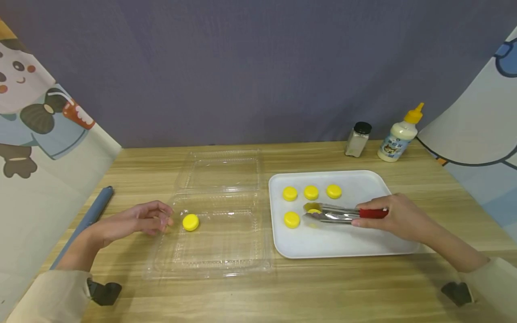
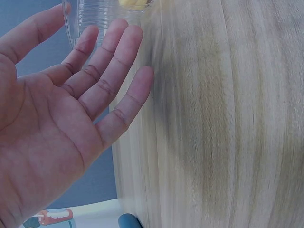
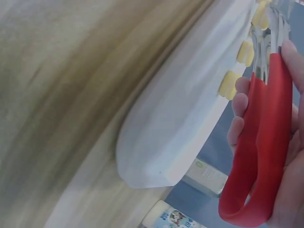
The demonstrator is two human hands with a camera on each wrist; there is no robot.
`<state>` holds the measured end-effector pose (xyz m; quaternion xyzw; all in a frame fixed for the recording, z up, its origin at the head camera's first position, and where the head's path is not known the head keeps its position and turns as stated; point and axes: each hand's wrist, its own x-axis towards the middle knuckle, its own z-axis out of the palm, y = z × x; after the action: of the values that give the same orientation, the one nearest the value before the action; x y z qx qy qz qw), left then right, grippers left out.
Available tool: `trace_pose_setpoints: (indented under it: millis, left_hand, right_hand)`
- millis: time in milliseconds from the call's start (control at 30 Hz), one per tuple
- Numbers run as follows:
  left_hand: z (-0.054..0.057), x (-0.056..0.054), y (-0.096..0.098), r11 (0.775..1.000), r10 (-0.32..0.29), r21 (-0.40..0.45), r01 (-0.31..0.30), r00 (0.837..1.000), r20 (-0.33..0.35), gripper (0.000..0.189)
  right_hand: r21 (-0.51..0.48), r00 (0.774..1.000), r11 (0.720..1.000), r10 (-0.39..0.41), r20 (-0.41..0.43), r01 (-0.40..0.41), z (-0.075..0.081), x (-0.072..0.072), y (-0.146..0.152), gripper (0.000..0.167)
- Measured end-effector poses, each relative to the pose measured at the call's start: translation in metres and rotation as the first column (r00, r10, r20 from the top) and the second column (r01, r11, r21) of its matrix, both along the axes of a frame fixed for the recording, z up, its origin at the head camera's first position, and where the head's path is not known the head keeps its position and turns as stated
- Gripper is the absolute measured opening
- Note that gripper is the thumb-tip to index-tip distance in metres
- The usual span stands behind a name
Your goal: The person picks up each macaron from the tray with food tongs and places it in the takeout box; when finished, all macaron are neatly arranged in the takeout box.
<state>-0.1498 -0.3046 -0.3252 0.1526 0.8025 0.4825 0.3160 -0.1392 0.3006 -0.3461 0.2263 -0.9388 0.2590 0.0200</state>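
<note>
My right hand [image 1: 397, 217] grips a pair of metal tongs [image 1: 337, 214] by the red handles [image 3: 273, 137]. The tong heads stand either side of a yellow macaron [image 1: 314, 211] on the white tray [image 1: 343, 249], partly covering it. Several more macarons, among them one at the front left [image 1: 291, 220], lie on the tray's left half. My left hand [image 1: 137, 222] is at the left wall of a clear plastic clamshell box [image 1: 218, 244], fingers [image 2: 111, 59] loosely extended and thumb at the wall. One macaron [image 1: 190, 222] sits inside the box near that hand.
The box's lid [image 1: 224, 170] lies folded back toward the dark wall. A jar with a black cap [image 1: 357, 140] and a squeeze bottle with a yellow nozzle [image 1: 397, 139] stand at the back right. A blue-grey rod [image 1: 97, 208] lies along the left side, partly behind my left arm.
</note>
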Motion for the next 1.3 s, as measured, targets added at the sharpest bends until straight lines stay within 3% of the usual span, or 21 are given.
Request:
trace_pose_setpoints:
  millis: [267,567,667,833,1067,1300]
  left_hand:
    - [-0.001,0.000,0.000,1.000,-0.005,-0.001,0.005,1.000,-0.009,0.041]
    - [-0.001,-0.001,0.000,1.000,-0.011,0.001,0.011,1.000,-0.011,0.040]
    - [-0.001,-0.001,0.000,1.000,-0.012,0.005,0.012,1.000,-0.007,0.041]
    - [-0.001,-0.002,-0.001,1.000,-0.015,-0.002,0.015,1.000,-0.010,0.041]
    - [0.000,-0.003,0.000,1.000,-0.008,-0.014,0.008,1.000,0.001,0.045]
    - [0.000,-0.003,0.000,1.000,-0.006,-0.015,0.006,1.000,0.006,0.045]
  right_hand:
    - [0.025,0.998,0.999,-0.042,0.046,0.041,0.018,-0.003,-0.003,0.043]
    - [0.031,0.991,0.999,0.028,-0.129,-0.024,0.040,-0.009,-0.016,0.038]
    - [0.070,0.988,0.997,0.043,-0.146,-0.033,0.050,-0.012,-0.025,0.039]
    - [0.134,0.996,0.991,0.024,-0.089,-0.012,0.068,-0.015,-0.046,0.044]
    - [0.145,0.998,0.989,0.047,-0.051,-0.040,0.089,-0.019,-0.080,0.053]
    - [0.151,0.998,0.986,0.068,-0.001,-0.067,0.097,-0.025,-0.117,0.058]
